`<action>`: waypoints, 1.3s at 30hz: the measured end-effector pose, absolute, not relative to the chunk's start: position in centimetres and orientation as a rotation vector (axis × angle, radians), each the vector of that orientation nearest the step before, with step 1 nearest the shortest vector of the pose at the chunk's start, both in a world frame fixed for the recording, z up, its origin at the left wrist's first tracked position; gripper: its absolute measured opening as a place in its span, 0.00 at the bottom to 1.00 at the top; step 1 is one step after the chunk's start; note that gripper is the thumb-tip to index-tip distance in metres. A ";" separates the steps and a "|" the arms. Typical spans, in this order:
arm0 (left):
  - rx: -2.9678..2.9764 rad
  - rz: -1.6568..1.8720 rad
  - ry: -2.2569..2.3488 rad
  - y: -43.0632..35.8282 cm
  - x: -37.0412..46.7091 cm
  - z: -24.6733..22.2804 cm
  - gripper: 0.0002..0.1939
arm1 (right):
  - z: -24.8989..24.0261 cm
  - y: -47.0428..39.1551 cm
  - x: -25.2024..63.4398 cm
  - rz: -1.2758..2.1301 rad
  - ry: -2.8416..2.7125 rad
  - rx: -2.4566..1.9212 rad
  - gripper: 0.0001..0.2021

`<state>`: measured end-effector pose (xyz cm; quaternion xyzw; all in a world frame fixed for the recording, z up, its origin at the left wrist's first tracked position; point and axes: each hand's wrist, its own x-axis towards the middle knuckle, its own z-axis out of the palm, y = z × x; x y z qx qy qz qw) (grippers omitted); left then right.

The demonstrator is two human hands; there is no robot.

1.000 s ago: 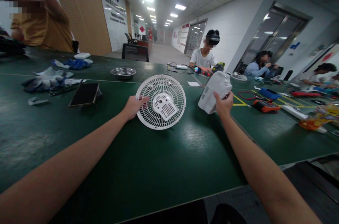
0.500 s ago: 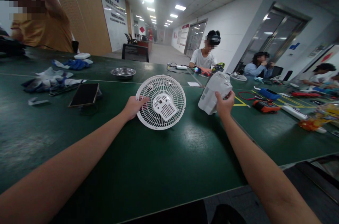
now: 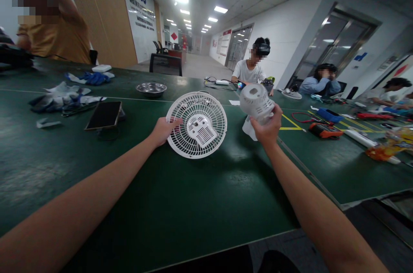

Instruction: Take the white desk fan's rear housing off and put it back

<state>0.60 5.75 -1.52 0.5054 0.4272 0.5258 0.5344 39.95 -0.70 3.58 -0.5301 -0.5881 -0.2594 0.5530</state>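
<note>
My left hand [image 3: 164, 131] is closed on the left rim of a round white fan grille [image 3: 206, 133], its thumb lying over the bars. The grille is tilted so that its slotted hub plate faces me. To the right, my right hand [image 3: 268, 126] grips a white plastic fan housing [image 3: 256, 100], fingers wrapped round its right side. The housing is held above the table, apart from the grille, with a rounded end that has an oval opening turned up. Slight blur softens its edges, and its far side is hidden.
On the green table [image 3: 180, 204] a metal bowl [image 3: 151, 88] stands behind the grille. Left lie a phone-like tablet [image 3: 103, 115] on a stand and gloves [image 3: 60, 96]. An orange multimeter [image 3: 325, 130] and a plastic bag [image 3: 392, 144] lie right. A co-worker [image 3: 250, 69] sits opposite.
My right hand has turned the fan housing, so its rounded end with the opening now faces up and toward me. The left hand and the grille have hardly moved.
</note>
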 end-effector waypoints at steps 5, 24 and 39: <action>1.224 1.266 1.021 6.1 0.5 -1.8 0.11 | 2.6 -1.0 35.9 -0.346 -1.603 -1.305 0.37; 1.195 1.259 1.089 6.1 0.6 -1.6 0.10 | 0.4 -0.3 35.6 -0.012 -1.787 -1.989 0.36; 1.172 1.253 1.038 5.4 0.9 -0.9 0.10 | 1.6 -3.2 29.2 1.453 -1.187 -1.152 0.23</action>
